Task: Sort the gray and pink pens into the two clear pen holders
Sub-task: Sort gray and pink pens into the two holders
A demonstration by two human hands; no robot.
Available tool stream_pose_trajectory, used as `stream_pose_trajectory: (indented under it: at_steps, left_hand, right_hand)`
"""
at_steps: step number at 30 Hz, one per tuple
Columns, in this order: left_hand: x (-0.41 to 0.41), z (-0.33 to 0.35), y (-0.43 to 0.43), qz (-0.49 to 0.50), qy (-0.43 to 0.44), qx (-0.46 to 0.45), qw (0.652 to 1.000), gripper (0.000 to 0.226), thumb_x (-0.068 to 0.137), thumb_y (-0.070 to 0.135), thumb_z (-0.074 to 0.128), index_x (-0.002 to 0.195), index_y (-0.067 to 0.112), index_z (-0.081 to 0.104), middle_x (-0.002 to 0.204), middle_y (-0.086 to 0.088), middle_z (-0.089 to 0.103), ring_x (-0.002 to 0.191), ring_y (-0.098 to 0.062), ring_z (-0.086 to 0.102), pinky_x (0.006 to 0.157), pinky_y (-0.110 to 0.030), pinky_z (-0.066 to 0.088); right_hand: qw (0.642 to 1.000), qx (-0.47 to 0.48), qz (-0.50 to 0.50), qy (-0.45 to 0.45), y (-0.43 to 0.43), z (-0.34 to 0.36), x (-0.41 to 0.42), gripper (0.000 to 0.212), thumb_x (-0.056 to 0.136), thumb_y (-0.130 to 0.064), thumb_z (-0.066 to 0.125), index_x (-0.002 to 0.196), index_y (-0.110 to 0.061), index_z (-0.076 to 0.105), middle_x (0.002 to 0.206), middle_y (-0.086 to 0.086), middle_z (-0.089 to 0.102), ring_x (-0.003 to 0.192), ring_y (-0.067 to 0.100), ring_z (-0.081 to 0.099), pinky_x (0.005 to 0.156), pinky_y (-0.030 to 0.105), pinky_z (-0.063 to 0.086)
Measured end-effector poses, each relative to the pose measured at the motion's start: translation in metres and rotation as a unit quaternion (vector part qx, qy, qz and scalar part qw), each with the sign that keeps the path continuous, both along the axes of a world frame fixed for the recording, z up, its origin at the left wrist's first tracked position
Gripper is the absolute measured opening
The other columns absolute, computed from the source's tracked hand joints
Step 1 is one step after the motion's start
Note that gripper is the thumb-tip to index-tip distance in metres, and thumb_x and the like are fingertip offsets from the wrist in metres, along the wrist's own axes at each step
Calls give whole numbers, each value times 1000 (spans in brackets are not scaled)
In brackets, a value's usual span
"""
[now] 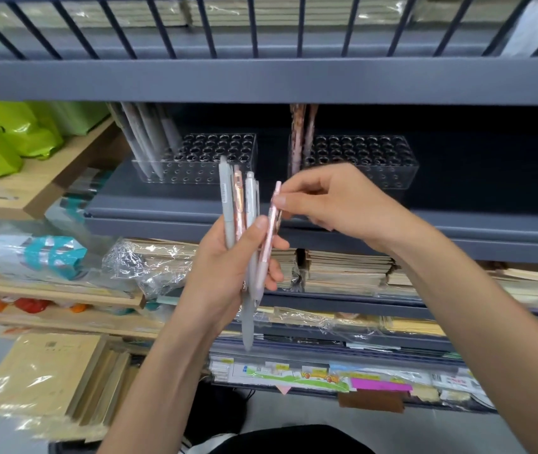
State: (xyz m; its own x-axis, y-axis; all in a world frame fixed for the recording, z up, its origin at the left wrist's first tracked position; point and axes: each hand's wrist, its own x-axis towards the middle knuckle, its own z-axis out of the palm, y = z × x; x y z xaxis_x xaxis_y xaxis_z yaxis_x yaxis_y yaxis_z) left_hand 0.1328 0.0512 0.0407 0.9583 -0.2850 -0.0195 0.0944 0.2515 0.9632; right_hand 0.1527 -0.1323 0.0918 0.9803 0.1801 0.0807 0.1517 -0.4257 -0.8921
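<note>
My left hand (228, 273) grips an upright bunch of pens (239, 204), gray and pink mixed, in front of the dark shelf. My right hand (329, 201) pinches the top of one pink pen (272, 224) at the right side of that bunch; its lower end still lies against my left fingers. On the shelf behind stand two clear pen holders with rows of holes. The left holder (215, 158) has several gray pens (149, 136) leaning in its left end. The right holder (369, 162) has two pink pens (302, 132) in its left end.
A dark metal shelf board (261, 83) with a railing hangs just above the holders. Below lie stacks of wrapped notebooks (349, 270). Green bags (5, 136) and wooden shelves with packaged goods stand at the left.
</note>
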Motion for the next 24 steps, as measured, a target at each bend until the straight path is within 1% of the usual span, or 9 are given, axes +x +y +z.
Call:
stream_pose_trajectory:
  at_steps: [2,4,7,9,12,15,18,21,24]
  left_hand:
    - [1,-1,-1,17,19,-4,1000,24,96,31,60,106,9,56,80,-10,73,49,-21,61,44,-27,51]
    - [3,-3,0,34,34,-5,999,20,98,30,59,104,11,55,77,-8,71,48,-20,61,45,-26,51]
    - [3,-5,0,51,50,-8,997,22,99,31,58,106,11,53,67,-4,65,44,-18,57,42,-26,48]
    - [2,-7,0,61,54,-11,997,23,100,33,56,107,11,52,61,-1,57,41,-15,49,39,-24,42]
    - [2,-7,-2,78,57,-14,995,26,103,40,49,101,14,48,58,4,47,39,-11,36,36,-21,30]
    - [3,-3,-3,89,69,-24,993,24,105,38,45,93,17,43,57,3,47,37,-10,32,35,-19,26]
    - [3,0,-1,87,73,-27,993,20,107,29,44,92,16,40,58,2,49,36,-10,32,35,-18,25]
    - [4,1,3,76,62,-24,995,16,107,25,44,94,15,41,62,0,53,38,-12,35,35,-21,28]
    - [4,-1,9,65,42,-20,997,12,107,23,44,99,14,43,69,-3,59,40,-13,40,37,-23,34]
  right_hand:
    - [998,63,-19,6,-4,-1,-3,11,91,-20,67,87,-13,74,80,3,73,60,12,59,51,24,48]
    - [984,166,-63,-6,-7,1,-4,11,94,-11,59,85,-9,66,84,16,73,62,22,62,51,29,51]
    - [933,322,-148,-61,-19,5,-1,13,96,-3,47,86,-8,54,77,25,70,54,28,62,49,31,51]
    - [900,368,-203,-115,-30,7,3,9,97,-4,42,95,-7,50,77,23,71,54,28,64,52,32,52]
    - [873,361,-259,-202,-45,11,11,12,97,2,42,105,3,51,79,18,70,61,28,65,60,34,55]
    - [872,334,-263,-243,-51,15,20,13,92,8,48,91,0,59,72,4,70,64,24,68,65,35,57]
    - [886,299,-271,-228,-50,15,31,23,89,10,52,80,-7,63,67,-2,71,64,20,70,68,34,58]
    - [906,213,-297,-214,-46,12,43,26,88,-3,62,71,-21,68,66,-5,73,66,19,71,77,42,59]
    - [921,129,-309,-198,-44,6,55,14,91,-14,64,80,-21,67,68,-13,73,72,12,73,87,44,57]
